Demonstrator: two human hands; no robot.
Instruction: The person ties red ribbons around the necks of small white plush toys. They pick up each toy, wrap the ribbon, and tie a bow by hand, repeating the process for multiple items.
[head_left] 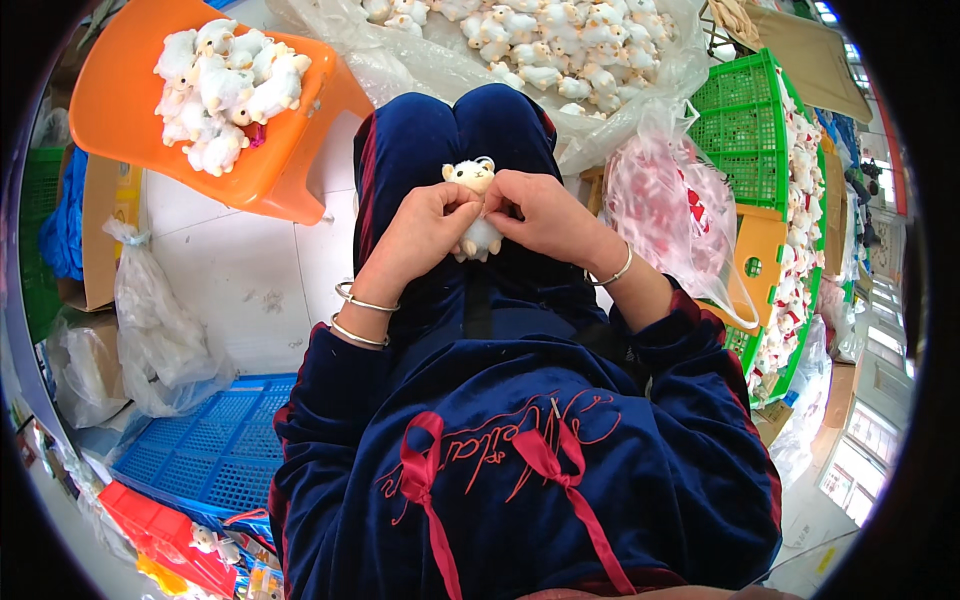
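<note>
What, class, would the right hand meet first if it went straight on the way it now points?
Likely the white plush toy, which the right hand seems to touch; beyond that, the left hand, though exact depth is unclear.

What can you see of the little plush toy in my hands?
The plush toy has a fluffy-looking white body, a smoother-looking cream head with dark facial details, and tan feet. A small loop shows at the top of its head. It faces up over the navy trousers, head toward the knees. The left hand and right hand touch it below the head.
</note>
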